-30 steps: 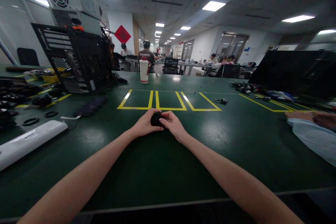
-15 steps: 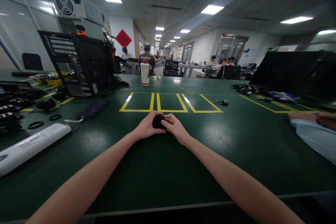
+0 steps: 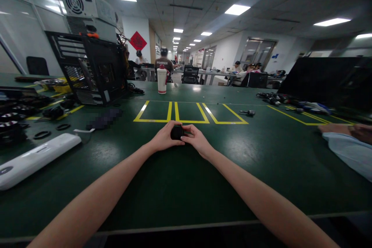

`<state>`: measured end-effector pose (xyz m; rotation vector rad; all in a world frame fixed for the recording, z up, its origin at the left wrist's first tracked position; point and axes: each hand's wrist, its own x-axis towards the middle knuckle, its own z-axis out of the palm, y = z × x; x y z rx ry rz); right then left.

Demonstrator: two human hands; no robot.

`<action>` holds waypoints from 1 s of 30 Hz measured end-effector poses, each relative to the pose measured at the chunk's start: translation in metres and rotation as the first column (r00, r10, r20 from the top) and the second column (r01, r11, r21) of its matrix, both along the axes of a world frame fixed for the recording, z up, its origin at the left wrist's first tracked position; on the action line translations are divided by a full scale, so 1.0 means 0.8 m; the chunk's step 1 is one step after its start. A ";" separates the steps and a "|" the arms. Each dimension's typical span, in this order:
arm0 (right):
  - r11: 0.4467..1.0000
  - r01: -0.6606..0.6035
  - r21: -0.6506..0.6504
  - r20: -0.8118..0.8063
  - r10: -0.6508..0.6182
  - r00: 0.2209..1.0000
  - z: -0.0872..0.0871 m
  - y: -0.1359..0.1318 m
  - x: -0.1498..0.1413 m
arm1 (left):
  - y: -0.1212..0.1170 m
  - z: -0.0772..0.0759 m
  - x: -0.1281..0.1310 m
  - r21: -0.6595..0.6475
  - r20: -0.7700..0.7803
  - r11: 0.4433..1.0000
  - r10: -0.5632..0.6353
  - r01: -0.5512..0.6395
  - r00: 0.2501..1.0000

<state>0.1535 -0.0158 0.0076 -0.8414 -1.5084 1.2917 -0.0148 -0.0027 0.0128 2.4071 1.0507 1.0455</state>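
A small black round-edged object (image 3: 176, 133) is between my two hands, just in front of the yellow taped boxes; its exact kind is too dark to make out. My left hand (image 3: 165, 138) curls around its left side, thumb below and fingers above. From the right, my right hand (image 3: 195, 138) pinches the object's edge between thumb and fingers. Both forearms reach forward over the green table (image 3: 174, 186). Parts of the object are covered by my fingers.
On the left stand a black computer case (image 3: 94, 69), a white bar-shaped device (image 3: 39, 161) and black rings (image 3: 42, 135). A white cup (image 3: 162, 80) is at the back, a screwdriver-like tool (image 3: 247, 112) right. Another person's sleeve (image 3: 347, 149) rests at far right.
My right thumb has shifted slightly lower on the black object, and more of its dark face shows. The whole view has moved a little; both hands stay at the same place.
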 end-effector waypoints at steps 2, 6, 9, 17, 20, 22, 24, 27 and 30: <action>1.000 0.010 0.005 0.015 -0.011 1.000 0.002 -0.002 0.001 | -0.001 0.001 0.000 -0.018 -0.008 1.000 0.004 -0.004 1.000; 0.999 0.054 0.005 0.058 -0.054 0.997 0.001 -0.001 0.002 | -0.003 0.003 0.001 -0.058 -0.023 0.998 0.009 -0.011 1.000; 0.998 0.054 -0.012 0.061 -0.053 0.997 -0.002 0.003 0.001 | -0.003 0.003 0.001 -0.043 -0.017 0.999 0.010 -0.011 1.000; 0.999 -0.034 -0.002 0.073 0.034 0.997 0.001 0.002 0.002 | -0.004 0.003 0.000 -0.044 -0.010 0.999 0.005 -0.006 1.000; 0.998 -0.053 0.042 0.044 0.051 0.998 0.001 0.000 0.002 | -0.004 0.003 0.000 -0.038 -0.008 0.999 0.006 -0.006 1.000; 0.997 -0.037 0.063 0.051 0.034 0.998 0.001 -0.002 0.001 | -0.004 0.003 0.000 -0.026 -0.009 1.000 0.003 -0.003 1.000; 0.997 -0.001 0.077 0.070 -0.005 0.998 0.002 -0.003 0.000 | -0.003 0.002 0.000 -0.015 -0.009 1.000 0.005 -0.005 1.000; 0.995 0.054 0.088 0.087 -0.061 0.994 0.003 -0.002 -0.002 | -0.002 0.001 -0.001 -0.011 -0.014 1.000 0.006 -0.006 1.000; 0.992 0.088 0.091 0.092 -0.097 0.991 -0.001 0.003 -0.003 | -0.002 0.001 -0.001 -0.010 -0.015 1.000 0.002 -0.002 1.000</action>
